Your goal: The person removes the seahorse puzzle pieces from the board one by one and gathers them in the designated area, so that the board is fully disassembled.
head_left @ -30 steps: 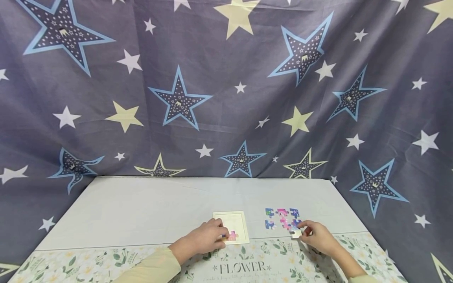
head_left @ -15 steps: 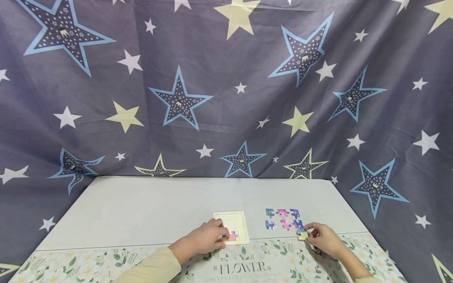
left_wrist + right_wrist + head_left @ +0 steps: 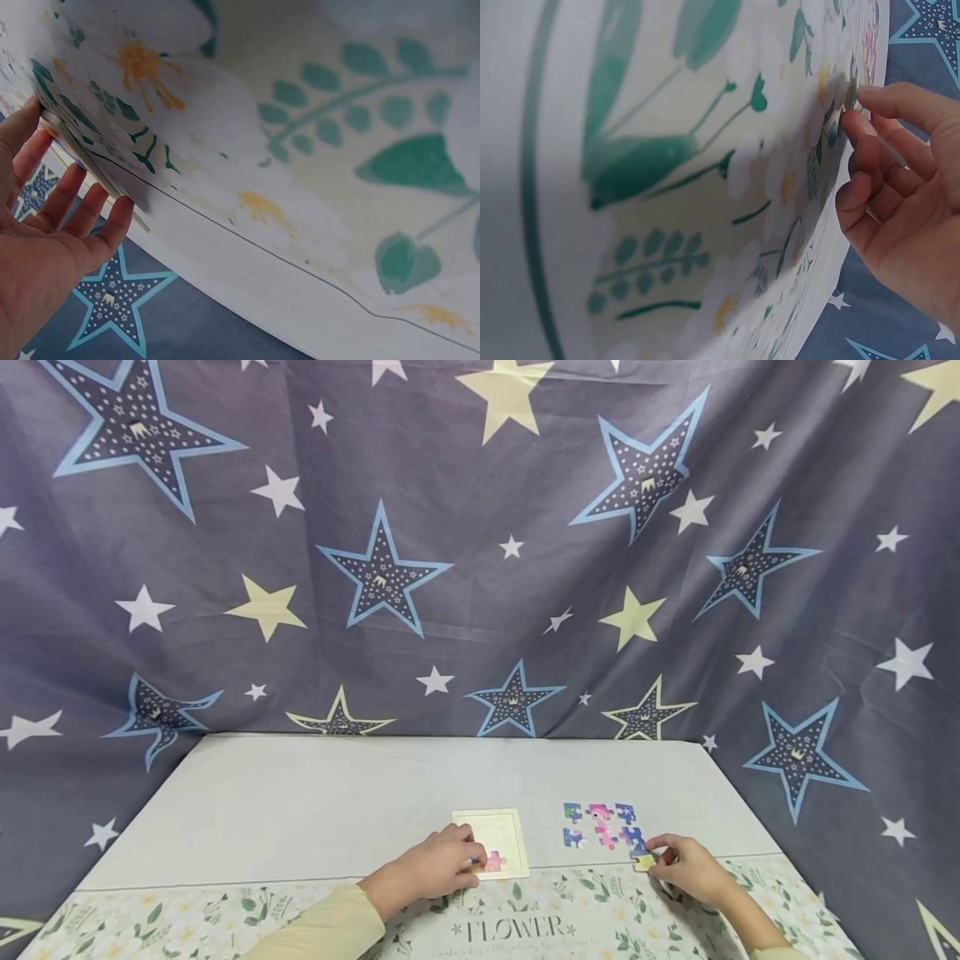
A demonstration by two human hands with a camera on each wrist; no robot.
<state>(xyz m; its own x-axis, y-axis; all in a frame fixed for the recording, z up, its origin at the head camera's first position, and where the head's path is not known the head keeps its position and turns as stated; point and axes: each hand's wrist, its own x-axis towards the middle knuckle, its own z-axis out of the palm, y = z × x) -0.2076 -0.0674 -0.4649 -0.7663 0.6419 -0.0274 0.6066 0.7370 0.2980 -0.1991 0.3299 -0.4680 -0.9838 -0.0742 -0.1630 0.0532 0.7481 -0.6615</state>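
Observation:
On the table, my left hand (image 3: 442,862) holds the left side of a square cream puzzle tray (image 3: 522,852). A pink puzzle piece (image 3: 493,862) lies at the bottom of the tray, and a bluish bit shows beside it, mostly hidden by the fingers. In the left wrist view, the fingers of my left hand (image 3: 56,225) curl along the tray's edge (image 3: 105,176). Over on the right, my right hand (image 3: 688,864) pinches a yellow-and-blue puzzle piece (image 3: 642,862) between thumb and index finger. That piece sits just below a blue puzzle piece (image 3: 633,838).
Several loose puzzle pieces lie in rough rows right of the tray, among them a pink one (image 3: 600,812) and a blue one (image 3: 573,837). A floral cloth (image 3: 525,906) covers the near part of the table. Behind hangs a starry curtain (image 3: 465,635).
My right hand has shifted slightly right and nearer with its piece, whose yellow face now shows instead of a pale glare. The blue piece above moved slightly right. The left hand stays put.

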